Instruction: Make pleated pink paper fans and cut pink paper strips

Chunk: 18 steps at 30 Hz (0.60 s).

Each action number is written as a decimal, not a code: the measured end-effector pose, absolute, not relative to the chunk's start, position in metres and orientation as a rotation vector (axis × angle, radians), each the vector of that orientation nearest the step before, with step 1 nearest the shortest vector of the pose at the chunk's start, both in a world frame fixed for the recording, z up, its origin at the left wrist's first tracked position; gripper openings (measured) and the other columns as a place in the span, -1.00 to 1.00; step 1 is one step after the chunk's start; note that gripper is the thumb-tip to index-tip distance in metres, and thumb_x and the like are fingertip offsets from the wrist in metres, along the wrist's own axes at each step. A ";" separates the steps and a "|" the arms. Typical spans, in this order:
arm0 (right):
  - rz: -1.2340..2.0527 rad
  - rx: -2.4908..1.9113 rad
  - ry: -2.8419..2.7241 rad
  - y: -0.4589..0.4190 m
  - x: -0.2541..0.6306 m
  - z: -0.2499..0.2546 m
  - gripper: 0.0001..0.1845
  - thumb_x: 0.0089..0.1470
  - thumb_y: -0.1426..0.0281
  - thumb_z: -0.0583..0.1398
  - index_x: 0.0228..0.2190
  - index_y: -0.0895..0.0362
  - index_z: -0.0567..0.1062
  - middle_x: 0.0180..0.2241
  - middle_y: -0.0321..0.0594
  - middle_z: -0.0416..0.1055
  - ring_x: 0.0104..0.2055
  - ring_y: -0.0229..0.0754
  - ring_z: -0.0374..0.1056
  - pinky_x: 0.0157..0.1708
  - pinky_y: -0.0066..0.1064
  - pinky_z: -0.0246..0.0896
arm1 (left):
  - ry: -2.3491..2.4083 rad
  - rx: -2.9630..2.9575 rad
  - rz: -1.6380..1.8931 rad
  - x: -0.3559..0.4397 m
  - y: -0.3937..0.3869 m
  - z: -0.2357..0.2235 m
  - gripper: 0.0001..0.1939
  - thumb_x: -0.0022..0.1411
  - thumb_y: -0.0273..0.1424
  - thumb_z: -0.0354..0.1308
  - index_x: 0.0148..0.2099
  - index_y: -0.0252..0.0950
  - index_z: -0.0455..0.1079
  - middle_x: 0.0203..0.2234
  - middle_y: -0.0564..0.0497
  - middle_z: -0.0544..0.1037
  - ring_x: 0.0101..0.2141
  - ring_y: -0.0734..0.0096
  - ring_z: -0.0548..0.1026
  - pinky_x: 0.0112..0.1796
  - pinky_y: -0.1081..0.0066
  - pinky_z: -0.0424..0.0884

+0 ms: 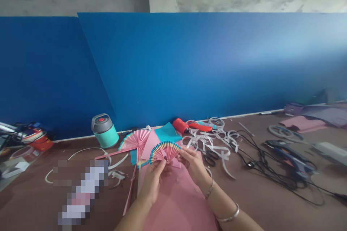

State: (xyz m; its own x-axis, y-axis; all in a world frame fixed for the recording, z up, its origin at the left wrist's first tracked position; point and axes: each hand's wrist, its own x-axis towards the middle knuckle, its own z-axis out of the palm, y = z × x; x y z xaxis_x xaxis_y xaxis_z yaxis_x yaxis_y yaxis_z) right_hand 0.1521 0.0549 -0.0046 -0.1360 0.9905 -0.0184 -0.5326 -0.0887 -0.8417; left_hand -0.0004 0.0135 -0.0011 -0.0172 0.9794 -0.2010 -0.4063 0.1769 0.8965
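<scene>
A paper fan [162, 149] is between the left hand [152, 180] and the right hand [193, 162], above a paper sheet [181, 200] on the desk [244, 202]. Behind it, leftward, are a second fan [136, 139] and, farther left, a lidded container [106, 137]; behind, rightward, a spool [180, 125]. Paper strips [225, 153] and scissors [212, 156] lie right, cables [262, 163] beyond them.

The bare right arm [221, 202] is wearing a thin, textured silver bracelet [210, 190] and, farther up, a smooth silver bangle [232, 217], which is gleaming faintly.

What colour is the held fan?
The fan is pink with a yellow and blue rim, best seen in the head view.
</scene>
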 end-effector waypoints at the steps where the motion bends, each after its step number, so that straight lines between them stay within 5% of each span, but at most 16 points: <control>1: 1.558 -0.754 -0.826 0.055 0.152 -0.005 -0.75 -0.15 0.30 0.38 -0.40 0.18 0.58 -0.44 -0.25 0.46 -0.40 -0.29 0.34 -0.30 -0.44 0.24 | 1.017 0.725 1.287 -0.001 0.014 -0.001 -0.65 -0.01 -0.18 0.31 -0.30 -0.39 0.50 -0.39 -0.11 0.62 -0.40 0.35 0.55 -0.38 0.44 0.42; 18: 1.668 -0.805 -0.988 0.048 0.148 0.002 -0.75 -0.20 0.34 0.39 -0.49 0.18 0.47 -0.58 -0.36 0.32 -0.56 -0.37 0.17 -0.52 -0.50 0.04 | 0.951 0.740 1.368 -0.003 0.015 -0.002 -0.66 0.03 -0.19 0.28 -0.29 -0.40 0.49 -0.38 -0.12 0.62 -0.36 0.26 0.56 -0.32 0.36 0.44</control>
State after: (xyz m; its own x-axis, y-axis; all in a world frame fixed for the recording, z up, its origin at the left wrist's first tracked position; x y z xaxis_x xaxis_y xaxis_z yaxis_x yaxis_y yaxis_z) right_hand 0.1478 0.0478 0.0016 -0.2827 0.9578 -0.0518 -0.4149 -0.1708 -0.8937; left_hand -0.0027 0.0150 -0.0020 -0.0436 0.9912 -0.1248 -0.4620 0.0907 0.8822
